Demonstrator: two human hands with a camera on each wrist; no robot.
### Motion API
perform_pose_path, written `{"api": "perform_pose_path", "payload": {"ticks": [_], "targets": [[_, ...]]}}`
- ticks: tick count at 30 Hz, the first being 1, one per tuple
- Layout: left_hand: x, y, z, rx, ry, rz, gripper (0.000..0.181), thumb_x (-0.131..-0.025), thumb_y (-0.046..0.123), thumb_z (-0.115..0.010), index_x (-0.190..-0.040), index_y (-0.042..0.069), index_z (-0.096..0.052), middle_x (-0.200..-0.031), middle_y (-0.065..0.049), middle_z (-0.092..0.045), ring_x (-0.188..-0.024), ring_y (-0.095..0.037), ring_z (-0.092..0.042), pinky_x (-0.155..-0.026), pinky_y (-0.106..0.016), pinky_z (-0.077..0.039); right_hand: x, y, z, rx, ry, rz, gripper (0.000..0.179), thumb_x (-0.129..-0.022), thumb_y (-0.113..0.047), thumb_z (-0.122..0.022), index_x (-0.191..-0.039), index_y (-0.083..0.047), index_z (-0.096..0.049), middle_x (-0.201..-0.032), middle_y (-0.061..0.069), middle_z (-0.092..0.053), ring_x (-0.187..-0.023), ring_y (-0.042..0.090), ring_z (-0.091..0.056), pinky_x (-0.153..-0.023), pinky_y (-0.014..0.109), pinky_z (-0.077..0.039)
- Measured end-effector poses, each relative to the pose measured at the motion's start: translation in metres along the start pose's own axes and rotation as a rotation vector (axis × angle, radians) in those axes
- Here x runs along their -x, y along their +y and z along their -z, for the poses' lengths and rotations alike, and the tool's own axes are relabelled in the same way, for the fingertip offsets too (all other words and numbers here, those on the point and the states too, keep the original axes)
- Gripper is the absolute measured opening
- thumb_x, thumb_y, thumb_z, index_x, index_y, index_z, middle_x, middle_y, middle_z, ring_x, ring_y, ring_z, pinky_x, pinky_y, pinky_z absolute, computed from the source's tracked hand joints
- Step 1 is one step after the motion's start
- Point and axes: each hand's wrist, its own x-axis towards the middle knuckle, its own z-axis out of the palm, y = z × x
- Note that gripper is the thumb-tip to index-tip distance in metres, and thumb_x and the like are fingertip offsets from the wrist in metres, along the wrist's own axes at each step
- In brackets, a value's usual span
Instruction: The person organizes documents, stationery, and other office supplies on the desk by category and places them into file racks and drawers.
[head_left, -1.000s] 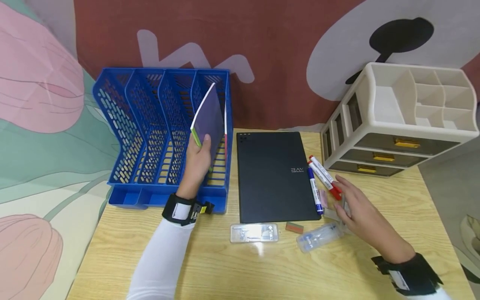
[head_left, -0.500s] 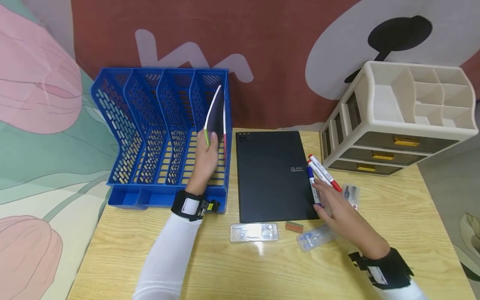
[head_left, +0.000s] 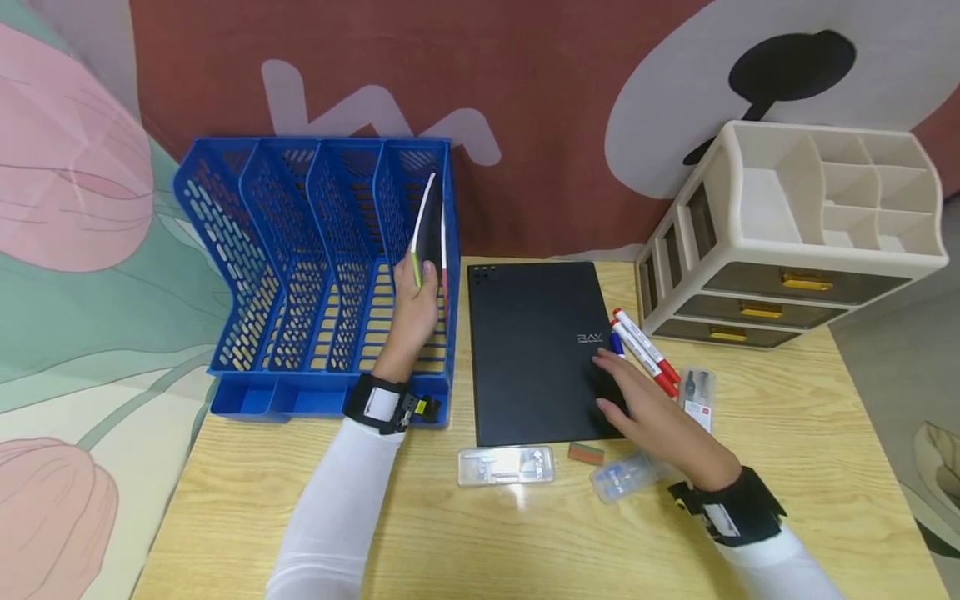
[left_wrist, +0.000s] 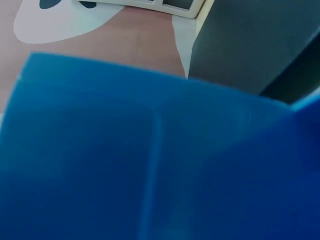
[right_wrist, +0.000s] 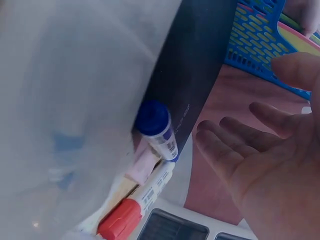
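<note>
My left hand (head_left: 416, 321) pinches a thin notebook (head_left: 429, 229) with a green spine, thumb on its near edge. It stands upright in the rightmost slot of the blue file rack (head_left: 330, 383), beside a booklet (head_left: 446, 287) with a red edge. Over the right side of the black folder (head_left: 532, 358), my right hand (head_left: 660, 417) has its fingers extended and holds nothing. Partly behind that hand is a blue-capped marker (right_wrist: 155, 122), with two red-capped markers (head_left: 645, 350) beside it. Blue plastic blocks the notebook in the left wrist view.
A beige drawer organizer (head_left: 817, 258) stands at the back right. Near the front lie a clear case (head_left: 506, 467), a small eraser (head_left: 586, 453) and a second clear case (head_left: 626, 477). Another clear pack (head_left: 696, 400) lies right of the markers.
My left hand has brought the notebook rightward, nearer the red-edged booklet. My right hand has moved left from beside the markers to above the folder's right edge.
</note>
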Motion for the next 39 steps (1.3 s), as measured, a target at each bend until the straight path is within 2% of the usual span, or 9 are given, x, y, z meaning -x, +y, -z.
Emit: {"api": "perform_pose_path", "payload": {"ticks": [5, 8, 12, 15, 21, 24, 27, 31, 39], "targets": [[-0.005, -0.004, -0.003, -0.02, -0.034, -0.014, 0.054, -0.106, 0.024, -0.033, -0.157, 0.027, -0.016, -0.147, -0.021, -0.031, -0.131, -0.033, -0.033, -0.11, -0.054, -0.032, -0.005, -0.001, -0.001, 0.012, 0.029, 0.049, 0.062, -0.09, -0.014, -0.066, -0.143, 0.001, -0.038, -0.151, 0.025, -0.037, -0.137, 0.041, -0.036, -0.107, 0.063, -0.035], [-0.007, -0.005, -0.003, 0.05, -0.051, -0.019, 0.063, -0.102, 0.01, -0.038, -0.156, 0.031, -0.017, -0.153, -0.016, -0.028, -0.135, -0.028, -0.029, -0.112, -0.052, -0.028, -0.005, -0.002, -0.001, 0.016, 0.024, 0.046, 0.062, -0.09, -0.015, -0.066, -0.143, 0.001, -0.038, -0.151, 0.025, -0.037, -0.137, 0.04, -0.036, -0.107, 0.062, -0.035], [-0.006, -0.004, 0.0, 0.204, -0.079, 0.033, 0.081, -0.088, -0.006, -0.039, -0.155, 0.037, -0.019, -0.134, -0.02, -0.046, -0.107, -0.031, -0.052, -0.091, -0.056, -0.046, -0.005, -0.002, 0.0, 0.007, 0.008, 0.023, 0.062, -0.091, -0.017, -0.065, -0.144, -0.002, -0.037, -0.153, 0.023, -0.035, -0.138, 0.039, -0.034, -0.108, 0.062, -0.034], [-0.005, -0.004, 0.0, 0.241, -0.107, 0.063, 0.088, -0.083, -0.013, -0.038, -0.156, 0.034, -0.016, -0.12, -0.019, -0.048, -0.088, -0.029, -0.052, -0.073, -0.049, -0.049, -0.006, -0.001, 0.001, 0.004, 0.01, 0.021, 0.062, -0.091, -0.016, -0.065, -0.144, -0.002, -0.037, -0.153, 0.023, -0.035, -0.138, 0.039, -0.034, -0.108, 0.062, -0.034], [0.002, 0.01, 0.003, 0.182, -0.167, 0.105, 0.097, -0.075, -0.02, -0.034, -0.157, 0.024, -0.01, -0.127, -0.021, -0.043, -0.094, -0.033, -0.048, -0.069, -0.035, -0.046, -0.008, -0.002, 0.002, -0.006, 0.014, 0.025, 0.062, -0.092, -0.016, -0.065, -0.144, 0.0, -0.036, -0.152, 0.024, -0.035, -0.138, 0.039, -0.034, -0.109, 0.062, -0.033], [0.007, 0.021, 0.006, 0.158, -0.192, 0.089, 0.096, -0.073, -0.021, -0.035, -0.157, 0.017, -0.011, -0.135, -0.024, -0.04, -0.105, -0.038, -0.046, -0.074, -0.039, -0.047, -0.008, -0.003, 0.002, -0.01, 0.011, 0.015, 0.062, -0.092, -0.017, -0.064, -0.145, -0.001, -0.036, -0.153, 0.024, -0.035, -0.138, 0.039, -0.033, -0.109, 0.062, -0.032], [0.01, 0.023, 0.008, 0.146, -0.226, 0.058, 0.096, -0.072, -0.021, -0.039, -0.157, 0.014, -0.013, -0.146, -0.025, -0.035, -0.121, -0.041, -0.04, -0.093, -0.05, -0.044, -0.008, -0.002, 0.001, -0.014, 0.006, 0.009, 0.062, -0.092, -0.016, -0.064, -0.145, -0.001, -0.036, -0.153, 0.024, -0.035, -0.138, 0.039, -0.033, -0.109, 0.062, -0.032], [0.004, 0.004, 0.003, 0.108, -0.268, 0.024, 0.099, -0.073, -0.02, -0.044, -0.158, 0.016, -0.007, -0.161, -0.017, -0.016, -0.141, -0.03, -0.019, -0.116, -0.054, -0.02, -0.007, -0.002, 0.001, -0.014, -0.003, 0.002, 0.062, -0.092, -0.016, -0.064, -0.145, -0.001, -0.035, -0.153, 0.024, -0.035, -0.138, 0.039, -0.033, -0.109, 0.062, -0.032], [-0.003, -0.015, -0.001, 0.046, -0.262, 0.035, 0.105, -0.073, -0.021, -0.043, -0.157, 0.018, 0.007, -0.162, -0.02, -0.011, -0.144, -0.023, -0.011, -0.12, -0.05, -0.011, -0.01, -0.002, 0.002, -0.013, -0.011, -0.011, 0.063, -0.093, -0.017, -0.063, -0.146, -0.002, -0.034, -0.153, 0.024, -0.034, -0.139, 0.039, -0.033, -0.109, 0.062, -0.033]]}}
